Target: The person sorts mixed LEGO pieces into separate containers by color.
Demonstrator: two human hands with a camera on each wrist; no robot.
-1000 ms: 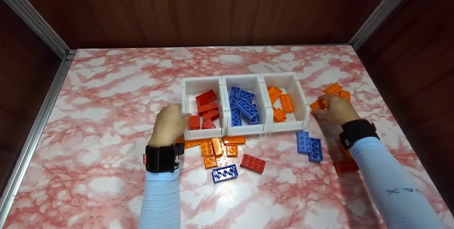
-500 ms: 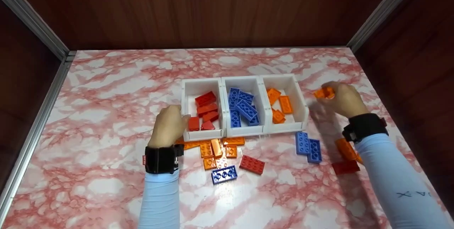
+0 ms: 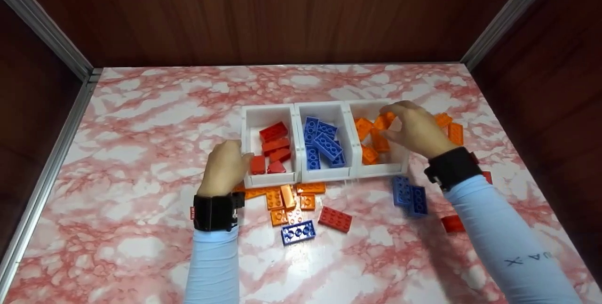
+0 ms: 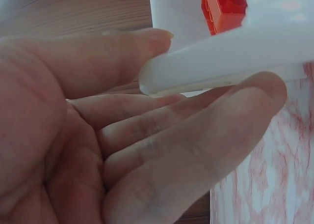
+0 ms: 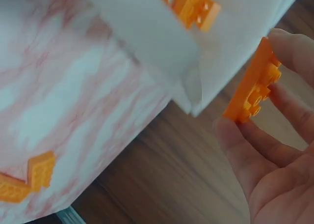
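Observation:
My left hand grips the left side wall of the left white bin. In the left wrist view, thumb and fingers lie on opposite faces of that wall. Over the right white bin, my right hand pinches an orange toy brick, its studs turned towards the palm in the right wrist view. Orange bricks lie beneath it in this bin. Blue bricks fill part of the middle bin, and red bricks lie in the left one.
Orange bricks cluster before the bins, with a blue brick and a red brick nearby. Two blue bricks lie front right. Orange bricks and a red brick are partly behind the right arm. Dark wooden panels enclose the table.
My right hand has lifted the orange brick off the table at the right and carried it left over the right bin. The left hand has stayed on its bin.

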